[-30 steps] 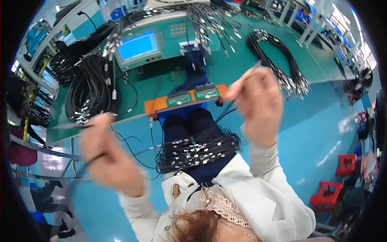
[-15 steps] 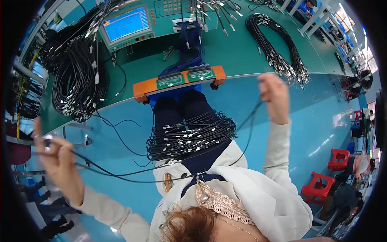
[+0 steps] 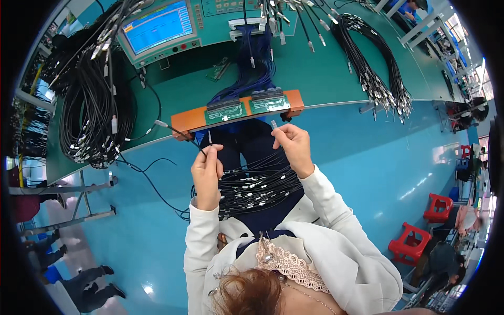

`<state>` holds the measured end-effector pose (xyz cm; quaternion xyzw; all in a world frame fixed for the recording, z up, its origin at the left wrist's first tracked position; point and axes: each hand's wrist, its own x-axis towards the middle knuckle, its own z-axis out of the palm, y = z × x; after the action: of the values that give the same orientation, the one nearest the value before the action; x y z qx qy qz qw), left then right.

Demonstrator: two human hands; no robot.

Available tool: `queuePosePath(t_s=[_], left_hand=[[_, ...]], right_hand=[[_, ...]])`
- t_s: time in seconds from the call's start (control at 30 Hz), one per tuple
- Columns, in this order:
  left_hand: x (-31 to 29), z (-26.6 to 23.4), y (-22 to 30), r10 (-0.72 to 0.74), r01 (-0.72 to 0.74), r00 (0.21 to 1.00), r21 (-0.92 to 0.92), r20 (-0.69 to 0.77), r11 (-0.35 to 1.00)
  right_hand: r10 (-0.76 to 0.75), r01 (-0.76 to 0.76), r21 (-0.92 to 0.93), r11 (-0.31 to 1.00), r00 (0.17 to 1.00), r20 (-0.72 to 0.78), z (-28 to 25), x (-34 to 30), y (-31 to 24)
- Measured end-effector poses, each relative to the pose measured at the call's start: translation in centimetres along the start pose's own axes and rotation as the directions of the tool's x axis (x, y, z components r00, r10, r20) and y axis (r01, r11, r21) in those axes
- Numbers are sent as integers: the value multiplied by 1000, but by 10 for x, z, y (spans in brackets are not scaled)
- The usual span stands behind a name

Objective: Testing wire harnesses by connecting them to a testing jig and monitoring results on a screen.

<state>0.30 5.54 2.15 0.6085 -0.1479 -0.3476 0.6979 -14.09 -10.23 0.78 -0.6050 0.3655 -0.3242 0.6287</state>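
My left hand [image 3: 208, 176] is closed in a pinch on thin black cables, just in front of the orange fixture. One cable end [image 3: 161, 124] with a pale connector points up and left from it, another short end straight up. My right hand [image 3: 295, 147] pinches a cable end [image 3: 274, 125] with a light connector, its tip near the fixture's right half. The orange fixture [image 3: 181, 120] is fixed at the table's front edge and carries two green circuit boards [image 3: 226, 112]. Across my lap lies a bundle of black cables [image 3: 257, 190] with white connectors.
A test instrument [image 3: 157, 29] with a lit blue screen stands behind the fixture, joined by dark blue wires [image 3: 251, 65]. Coiled black cables [image 3: 97, 115] hang over the table's left edge, another bundle [image 3: 375, 63] lies right. Red stools [image 3: 409, 242] stand on the floor; other people sit nearby.
Both hands have come inward from wide apart to just before the fixture. The cable stretched between them is now gathered, with its connector ends at my fingertips.
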Motion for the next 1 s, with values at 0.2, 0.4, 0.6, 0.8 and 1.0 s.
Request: queuePosePath(t_s=[0.2, 0.4, 0.6, 0.8, 1.0], left_hand=[[12, 10, 3, -109, 108, 994, -73, -5, 991], [24, 9, -3, -171, 174, 984, -79, 49, 982], [31, 14, -8, -178, 177, 983, 13, 35, 984], [34, 18, -3, -172, 172, 985, -90, 0, 981], [37, 13, -10, -157, 152, 985, -73, -71, 986]], right_hand=[[38, -39, -27, 999, 999, -28, 14, 10, 1], [50, -55, -116, 992, 998, -45, 9, 16, -4], [103, -107, -87, 990, 994, -47, 9, 24, 3], [164, -165, -24, 986, 986, -32, 6, 29, 7], [204, -202, 50, 978, 978, -38, 16, 31, -2]])
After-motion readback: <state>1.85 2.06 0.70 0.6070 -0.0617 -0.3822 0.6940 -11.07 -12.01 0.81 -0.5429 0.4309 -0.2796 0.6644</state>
